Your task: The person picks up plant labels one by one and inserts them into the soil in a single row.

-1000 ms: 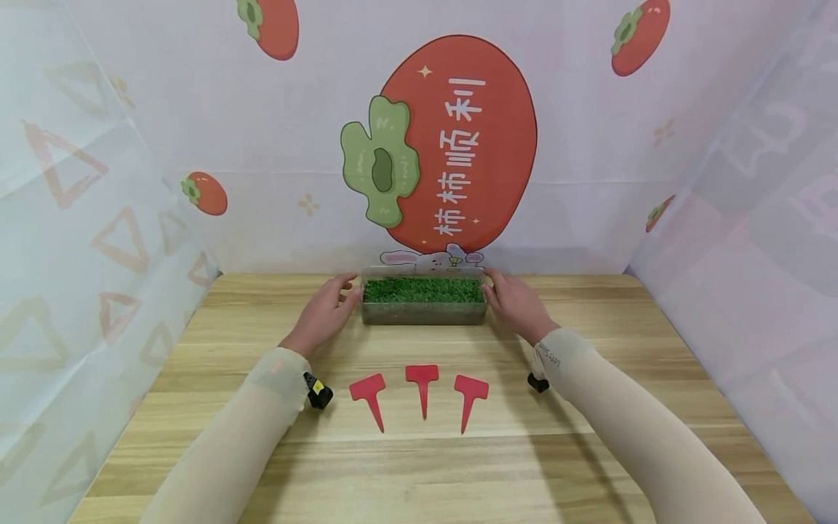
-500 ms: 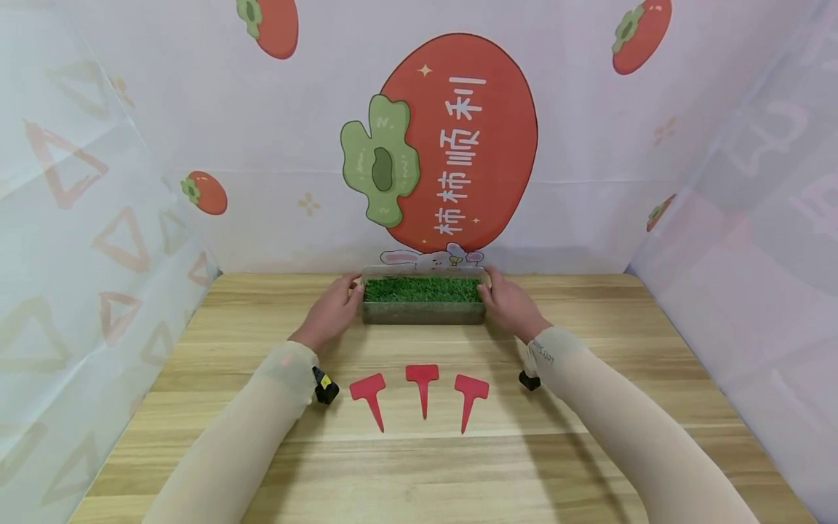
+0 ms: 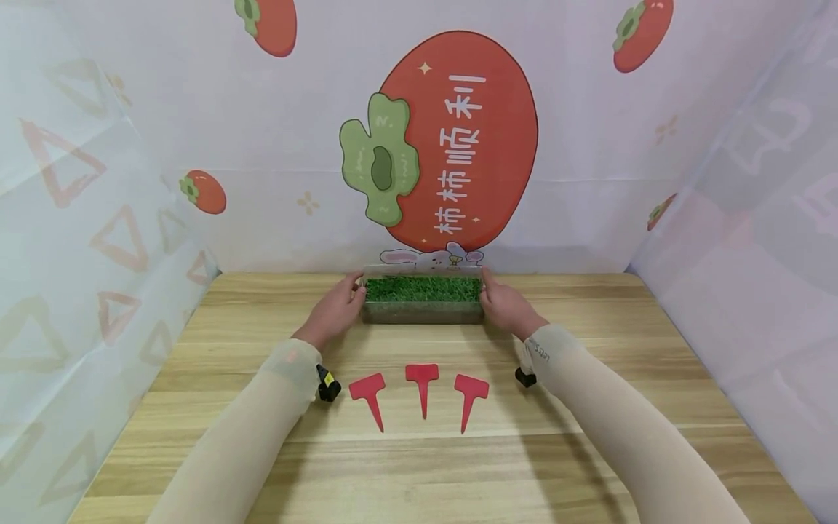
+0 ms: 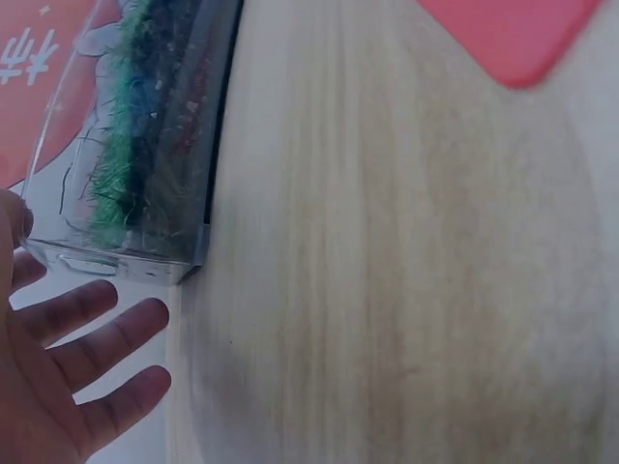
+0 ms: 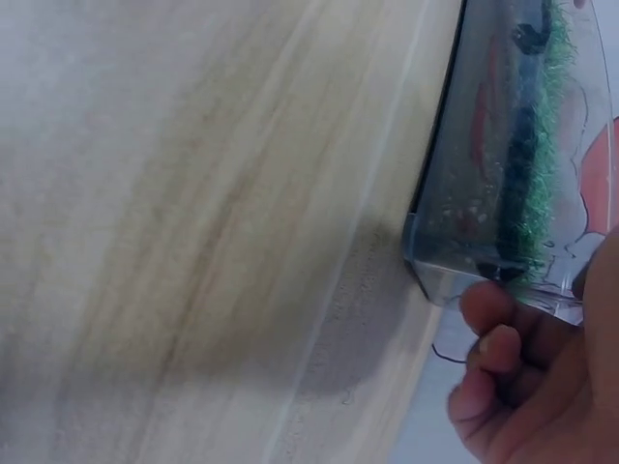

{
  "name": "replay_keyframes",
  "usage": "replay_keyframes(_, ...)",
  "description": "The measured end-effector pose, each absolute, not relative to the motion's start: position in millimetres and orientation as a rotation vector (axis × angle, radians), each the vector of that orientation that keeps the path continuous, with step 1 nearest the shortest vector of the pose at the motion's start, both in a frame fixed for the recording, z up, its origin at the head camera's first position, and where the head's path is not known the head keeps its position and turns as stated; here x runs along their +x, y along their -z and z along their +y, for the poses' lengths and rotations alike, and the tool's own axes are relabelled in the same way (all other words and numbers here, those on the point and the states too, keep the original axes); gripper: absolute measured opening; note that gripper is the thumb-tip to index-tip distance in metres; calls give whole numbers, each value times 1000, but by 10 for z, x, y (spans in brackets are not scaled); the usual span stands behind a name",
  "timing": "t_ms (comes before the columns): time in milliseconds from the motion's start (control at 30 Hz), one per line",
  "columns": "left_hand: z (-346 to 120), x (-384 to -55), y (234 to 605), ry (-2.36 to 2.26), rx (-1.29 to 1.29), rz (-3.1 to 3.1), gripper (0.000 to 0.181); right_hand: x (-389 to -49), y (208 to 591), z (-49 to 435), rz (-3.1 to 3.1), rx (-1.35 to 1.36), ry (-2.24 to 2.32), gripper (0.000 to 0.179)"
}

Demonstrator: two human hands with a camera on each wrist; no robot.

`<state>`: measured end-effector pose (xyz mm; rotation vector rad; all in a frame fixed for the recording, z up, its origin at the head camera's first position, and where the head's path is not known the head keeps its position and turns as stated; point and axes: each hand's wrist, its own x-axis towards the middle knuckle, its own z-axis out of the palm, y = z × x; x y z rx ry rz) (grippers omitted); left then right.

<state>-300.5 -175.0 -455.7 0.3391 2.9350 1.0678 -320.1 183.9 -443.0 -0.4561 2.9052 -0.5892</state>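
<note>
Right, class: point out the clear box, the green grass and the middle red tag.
Clear box [image 3: 423,314]: head view, front wall.
Green grass [image 3: 423,290]: head view, middle of its top.
Middle red tag [image 3: 422,373]: head view, broad end.

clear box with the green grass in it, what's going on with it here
A person has both hands at it: the left hand at one end of the clear box, the right hand at the other. The box sits at the back of the wooden table, near the persimmon-print backdrop, with artificial grass inside. In front of it, three red T-shaped plant labels lie in a row, untouched.
</note>
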Motion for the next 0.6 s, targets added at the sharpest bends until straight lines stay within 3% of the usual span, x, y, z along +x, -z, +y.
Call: replay_keyframes(600,-1695,-3020,4542,-791,344,2915,60,-3266,4402,1854,2720,-363,762,67)
